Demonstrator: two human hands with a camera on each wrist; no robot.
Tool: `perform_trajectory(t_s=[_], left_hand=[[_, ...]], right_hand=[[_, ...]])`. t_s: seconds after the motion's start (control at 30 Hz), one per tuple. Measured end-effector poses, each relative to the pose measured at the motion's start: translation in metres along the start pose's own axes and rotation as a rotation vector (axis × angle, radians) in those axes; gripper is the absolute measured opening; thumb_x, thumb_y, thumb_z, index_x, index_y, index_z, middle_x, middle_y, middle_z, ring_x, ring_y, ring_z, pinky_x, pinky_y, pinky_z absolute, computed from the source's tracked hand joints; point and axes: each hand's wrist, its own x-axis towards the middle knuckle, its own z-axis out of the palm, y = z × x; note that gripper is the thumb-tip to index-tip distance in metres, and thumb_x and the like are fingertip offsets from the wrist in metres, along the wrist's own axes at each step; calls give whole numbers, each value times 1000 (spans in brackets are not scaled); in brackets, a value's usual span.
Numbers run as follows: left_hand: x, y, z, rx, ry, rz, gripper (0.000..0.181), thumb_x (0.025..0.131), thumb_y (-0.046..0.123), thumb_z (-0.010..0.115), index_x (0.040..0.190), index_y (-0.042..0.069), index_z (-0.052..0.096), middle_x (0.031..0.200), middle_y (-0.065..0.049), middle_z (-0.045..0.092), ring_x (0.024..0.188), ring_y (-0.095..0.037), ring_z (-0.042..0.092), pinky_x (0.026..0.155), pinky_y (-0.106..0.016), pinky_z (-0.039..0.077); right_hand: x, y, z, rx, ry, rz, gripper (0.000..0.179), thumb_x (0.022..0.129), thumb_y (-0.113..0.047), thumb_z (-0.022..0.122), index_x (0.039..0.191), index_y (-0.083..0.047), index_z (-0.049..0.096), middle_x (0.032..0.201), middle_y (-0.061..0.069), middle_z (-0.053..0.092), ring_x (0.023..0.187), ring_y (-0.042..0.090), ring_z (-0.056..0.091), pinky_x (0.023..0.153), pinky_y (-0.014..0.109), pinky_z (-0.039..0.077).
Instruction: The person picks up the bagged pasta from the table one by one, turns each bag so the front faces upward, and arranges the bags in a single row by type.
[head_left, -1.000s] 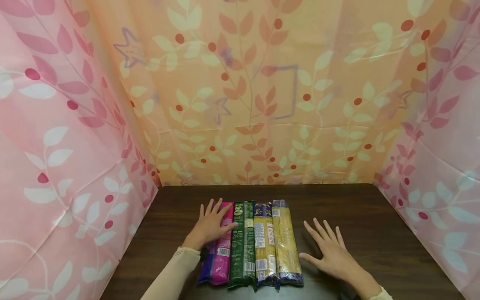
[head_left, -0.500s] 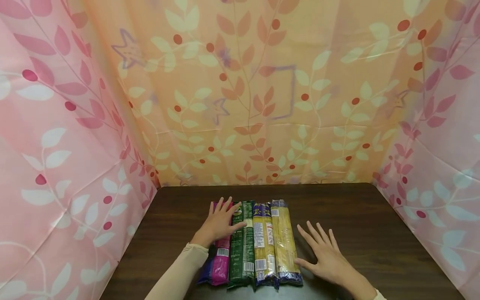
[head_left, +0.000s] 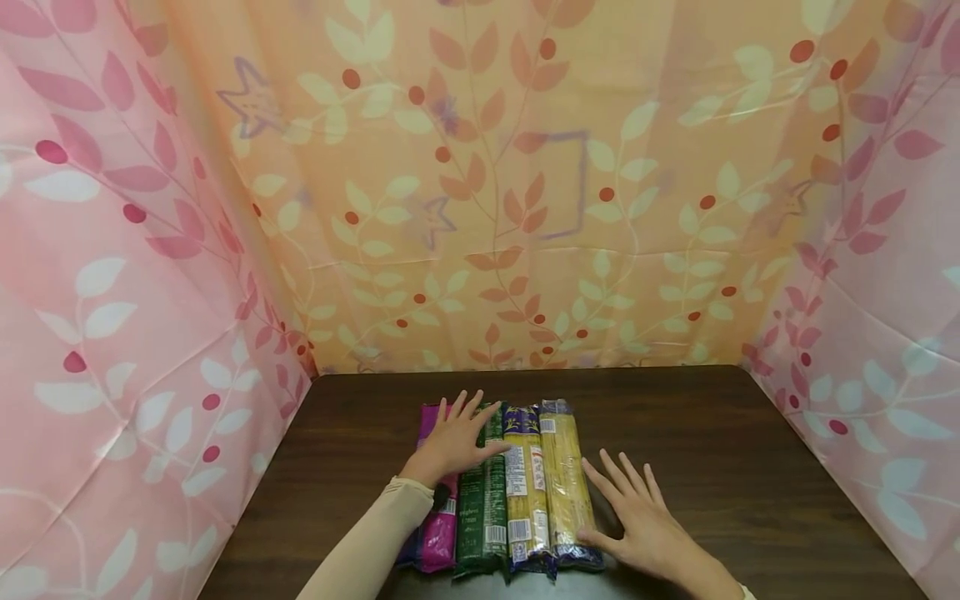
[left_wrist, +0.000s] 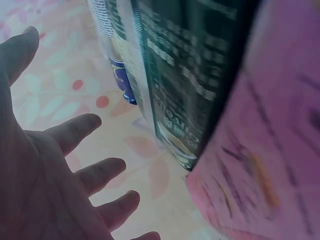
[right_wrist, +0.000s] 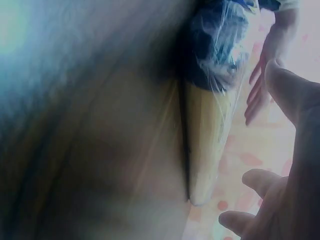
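Packs of dry noodles lie side by side on the table. At the left is a pink pack (head_left: 438, 537) with a blue-purple side, then a green spaghetti pack (head_left: 472, 529). To their right are a labelled yellow pack with purple ends (head_left: 527, 492) and a clear-wrapped yellow noodle pack (head_left: 567, 475). My left hand (head_left: 453, 446), fingers spread, is over the pink and green packs; the left wrist view shows a gap between it and the green pack (left_wrist: 175, 75). My right hand (head_left: 637, 525) is spread beside the rightmost pack, its thumb overlapping that pack's lower edge in the head view.
The dark wooden table (head_left: 712, 417) runs back to an orange patterned curtain (head_left: 480, 208). Pink leaf-patterned curtains (head_left: 135, 333) stand along both sides. Bare tabletop shows behind the packs and on both sides of them.
My left hand has shifted right, from the pink pack to over the green one. My right hand has come left, closer to the rightmost pack. The packs stay in place.
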Motion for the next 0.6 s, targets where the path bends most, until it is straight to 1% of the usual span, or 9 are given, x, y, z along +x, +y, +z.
perform_trajectory(t_s=[0.17,0.3,0.47,0.6], left_hand=[[7,4,0,1,-12,-4,88,100,81,47,172,34,28,180,-8,15,166,-37,6,129,-68,4],[12,7,-1,-7,-10,9,86,100,80,48,172,35,28,180,-8,15,166,-37,7,129,-68,4],[18,13,-4,-40,-11,26,85,101,78,50,171,35,30,179,-8,17,166,-37,7,129,-67,2],[23,18,-5,-33,-22,34,84,101,77,50,171,35,30,179,-8,18,166,-36,9,130,-67,3]], right_hand=[[-1,-5,2,4,-6,-13,95,91,-70,74,168,-24,41,174,19,31,156,56,25,118,82,12],[-2,-9,4,11,-11,-25,94,91,-68,75,167,-22,43,173,20,30,156,57,25,116,83,13],[-3,-12,6,6,-12,-30,93,92,-69,74,167,-22,43,173,20,30,156,56,26,116,83,15],[-4,-12,8,3,-10,-36,94,92,-71,72,167,-23,42,173,21,31,155,56,27,115,83,16]])
